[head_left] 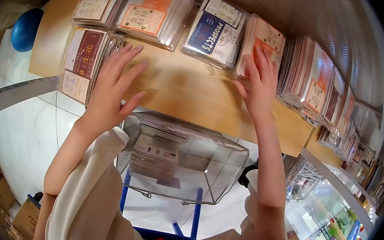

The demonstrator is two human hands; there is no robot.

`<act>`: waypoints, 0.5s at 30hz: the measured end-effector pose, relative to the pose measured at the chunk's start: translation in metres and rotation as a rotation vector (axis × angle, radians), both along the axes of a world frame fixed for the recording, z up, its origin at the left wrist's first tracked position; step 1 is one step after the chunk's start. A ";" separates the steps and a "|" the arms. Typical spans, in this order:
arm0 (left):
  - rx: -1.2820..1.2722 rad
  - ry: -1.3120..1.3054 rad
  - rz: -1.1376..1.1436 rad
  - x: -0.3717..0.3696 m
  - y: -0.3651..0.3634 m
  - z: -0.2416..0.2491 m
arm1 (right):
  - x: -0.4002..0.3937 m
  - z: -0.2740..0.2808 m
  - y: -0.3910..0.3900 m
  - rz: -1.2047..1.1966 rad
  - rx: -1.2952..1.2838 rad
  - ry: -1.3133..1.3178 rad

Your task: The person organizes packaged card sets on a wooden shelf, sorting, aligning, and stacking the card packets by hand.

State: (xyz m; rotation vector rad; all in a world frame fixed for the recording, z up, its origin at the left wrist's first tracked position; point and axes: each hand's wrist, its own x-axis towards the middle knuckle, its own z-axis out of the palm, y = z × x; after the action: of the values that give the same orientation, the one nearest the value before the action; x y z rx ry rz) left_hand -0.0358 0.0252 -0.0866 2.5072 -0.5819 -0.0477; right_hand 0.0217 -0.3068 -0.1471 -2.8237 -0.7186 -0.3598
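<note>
Right hand (260,87) loosely spread, fingers over orange packet stack (268,36), which lies ahead toward the shelf's (181,86) back edge, long axis front-to-back. Left hand (112,86) also spread, nearer maroon packet stack (86,52) at front-left corner; contact unclear. Blue packet (213,33) reads PROSPECTS; maroon one shows 生花; small print illegible.

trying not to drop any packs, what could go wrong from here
The front-left stack seems to jut past the front edge of the shelf, so a bump from the left hand beside it might tip it. Under the right hand, the orange-labelled stack looks glossy and could slide if pushed.
</note>
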 end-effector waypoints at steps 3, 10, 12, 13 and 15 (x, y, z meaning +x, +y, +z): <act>0.011 -0.001 0.006 -0.001 0.001 0.001 | -0.003 0.004 -0.003 -0.011 -0.010 0.061; -0.003 0.026 -0.005 -0.003 -0.001 -0.003 | 0.028 0.022 -0.009 -0.045 -0.064 0.007; 0.004 0.009 0.006 -0.001 -0.002 -0.004 | 0.033 0.039 -0.013 -0.090 -0.027 0.028; 0.008 0.001 0.009 -0.001 -0.003 -0.005 | 0.034 0.044 -0.016 -0.112 -0.005 0.004; 0.009 -0.003 -0.001 0.000 -0.005 -0.005 | 0.036 0.049 -0.018 -0.166 -0.054 0.026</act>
State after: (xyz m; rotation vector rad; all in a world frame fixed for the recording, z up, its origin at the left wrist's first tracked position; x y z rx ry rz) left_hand -0.0357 0.0206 -0.0919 2.5166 -0.5854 -0.0465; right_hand 0.0573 -0.3248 -0.0984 -2.9425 -0.4974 -0.3341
